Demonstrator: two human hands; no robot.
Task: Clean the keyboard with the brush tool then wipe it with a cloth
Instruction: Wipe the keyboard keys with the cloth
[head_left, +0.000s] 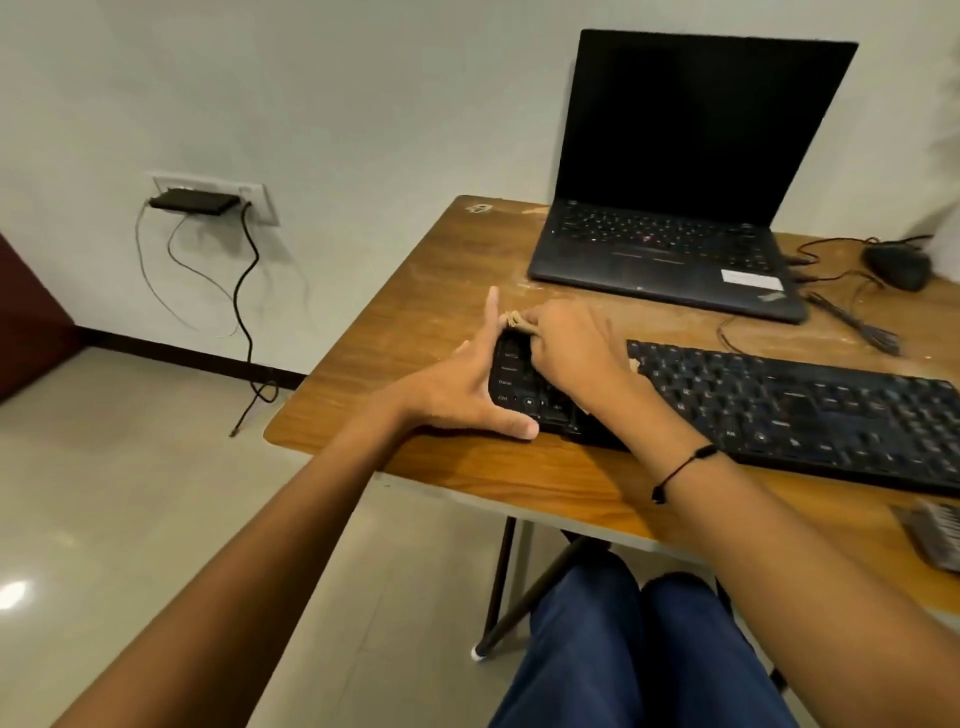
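On the bench, the keyboard shows a "Ctrl" key. Left hand, fingers straight, braces its left end; right hand grips a tan cloth on the keys.

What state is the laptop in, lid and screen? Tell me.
Open, screen dark. The laptop has its lid raised behind its exposed keys, and the display is uniformly black; powered off or merely asleep, cannot tell.

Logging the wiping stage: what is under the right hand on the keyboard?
The right hand grips a beige cloth on the left end of the keyboard; only its edges show. The keys beneath are covered. The left hand braces that end.
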